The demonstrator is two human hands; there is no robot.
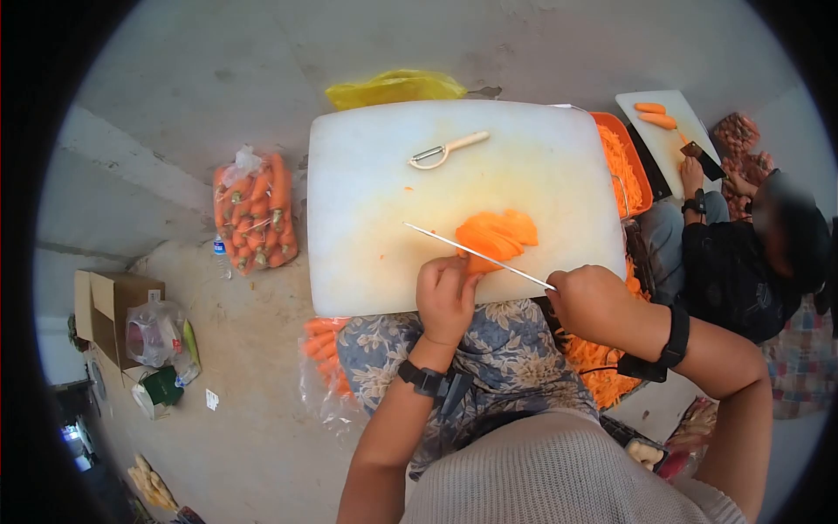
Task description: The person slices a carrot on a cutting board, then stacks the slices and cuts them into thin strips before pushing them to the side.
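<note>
On the white cutting board (367,192) lies a fanned pile of thin carrot slices (502,234). My right hand (594,301) is wrapped round the handle of a knife (480,254), whose blade is seen nearly edge-on and slants across the near side of the slices. Bent fingers of my left hand (447,297) press on the carrot piece (476,265) at the near end of the pile, close beside the blade. Farther up the board rests a peeler (445,151) with a pale handle, touched by neither hand.
A bag of whole carrots (256,212) stands left of the board, another carrot bag (327,354) below it. Right of it are an orange tray (644,170) of shredded carrot and a co-worker (742,262) cutting at a second board (668,157). A cardboard box (113,310) sits far left.
</note>
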